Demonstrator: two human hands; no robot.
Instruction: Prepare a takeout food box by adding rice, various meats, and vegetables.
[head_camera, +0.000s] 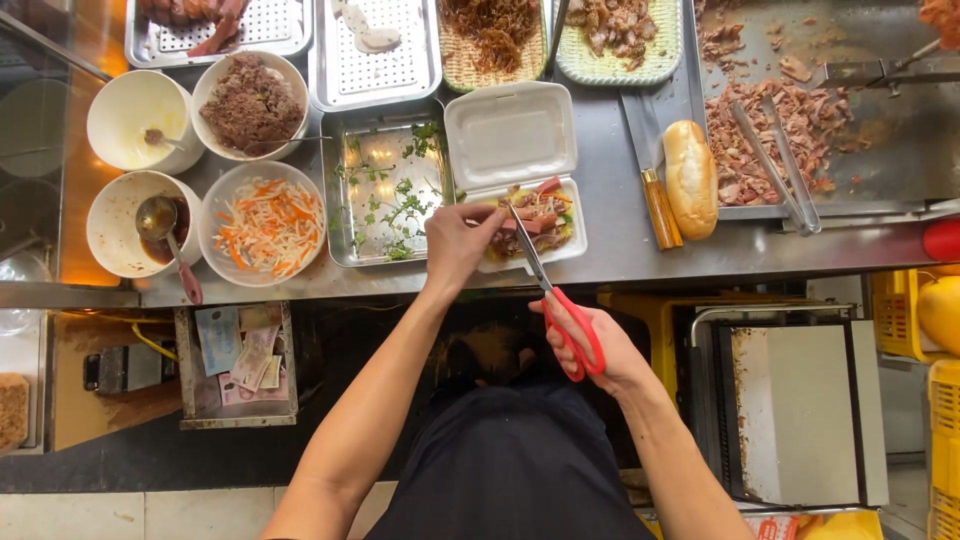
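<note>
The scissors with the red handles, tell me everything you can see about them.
The scissors have red plastic loop handles and long, narrow metal blades. The right hand grips the handles, and the blades angle up and left into the white foam box, their tips over the filled sandwich. The left hand steadies the sandwich beside them.

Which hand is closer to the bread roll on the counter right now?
Right. The right hand holds the red scissors below and left of the bread roll. The left hand is farther left, at the foam box.

bread roll (690, 178), metal tongs (775, 167), shredded carrot bowl (268, 224)
</note>
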